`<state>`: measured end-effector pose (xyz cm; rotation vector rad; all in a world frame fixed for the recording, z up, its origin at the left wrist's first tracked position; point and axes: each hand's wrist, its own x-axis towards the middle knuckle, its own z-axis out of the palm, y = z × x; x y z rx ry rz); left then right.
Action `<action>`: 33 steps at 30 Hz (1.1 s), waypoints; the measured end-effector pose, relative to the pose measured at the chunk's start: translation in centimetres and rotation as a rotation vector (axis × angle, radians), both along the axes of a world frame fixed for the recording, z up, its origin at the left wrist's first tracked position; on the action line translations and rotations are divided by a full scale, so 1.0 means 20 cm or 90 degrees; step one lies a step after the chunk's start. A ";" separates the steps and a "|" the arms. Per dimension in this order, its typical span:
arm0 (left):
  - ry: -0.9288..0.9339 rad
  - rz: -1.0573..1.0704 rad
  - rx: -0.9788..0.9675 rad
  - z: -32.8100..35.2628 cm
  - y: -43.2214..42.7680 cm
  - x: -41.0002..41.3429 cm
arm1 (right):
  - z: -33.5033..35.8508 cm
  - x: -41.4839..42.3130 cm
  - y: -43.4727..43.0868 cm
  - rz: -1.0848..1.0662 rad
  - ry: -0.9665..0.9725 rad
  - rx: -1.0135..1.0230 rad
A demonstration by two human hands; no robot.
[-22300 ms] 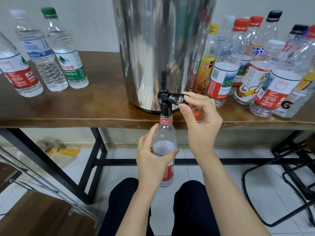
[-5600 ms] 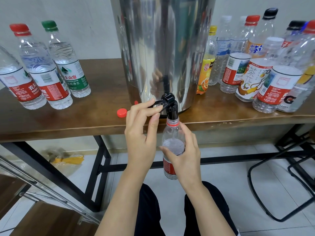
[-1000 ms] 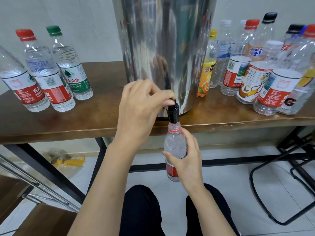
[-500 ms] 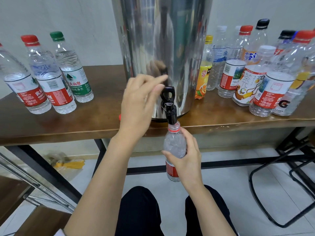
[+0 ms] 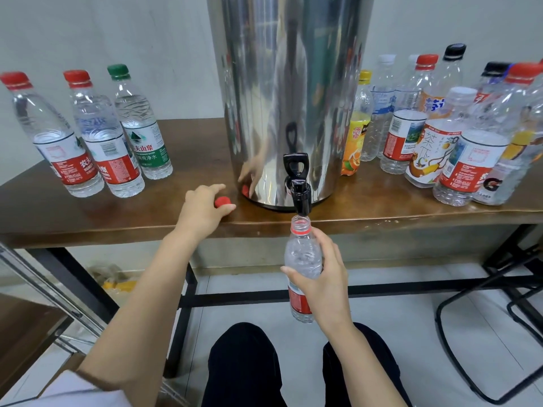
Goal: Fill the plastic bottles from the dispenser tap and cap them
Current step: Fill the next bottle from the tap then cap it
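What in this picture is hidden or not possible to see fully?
Head view, dispenser: top cut off by the upper edge.
Head view, held bottle: label partly covered by the right hand.
Head view, red cap: partly covered by the left hand; lifted or not, unclear.
Head view, rightmost bottles: cut off by the right edge.

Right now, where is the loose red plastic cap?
In the head view, the small red plastic cap sits on the brown wooden table, just left of the steel dispenser, pinched by the left hand.
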<state>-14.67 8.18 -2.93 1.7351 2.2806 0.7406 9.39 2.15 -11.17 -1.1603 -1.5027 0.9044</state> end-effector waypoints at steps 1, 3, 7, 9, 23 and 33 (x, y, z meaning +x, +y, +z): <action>0.011 -0.004 0.005 -0.01 0.01 0.01 | 0.00 0.00 0.00 0.002 -0.003 -0.003; 0.015 -0.003 0.027 -0.02 0.02 0.01 | 0.00 0.00 -0.01 0.006 -0.006 -0.009; -0.039 0.002 0.090 -0.04 0.01 0.03 | 0.01 -0.01 -0.02 0.009 -0.014 -0.012; -0.050 0.005 0.123 -0.05 -0.02 0.04 | 0.01 -0.01 -0.03 0.011 -0.019 -0.011; -0.439 -0.267 0.217 0.21 -0.39 0.34 | 0.16 -0.08 -0.11 0.067 0.000 0.046; -0.343 -0.303 0.188 0.23 -0.41 0.31 | 0.19 -0.11 -0.14 0.083 -0.041 0.073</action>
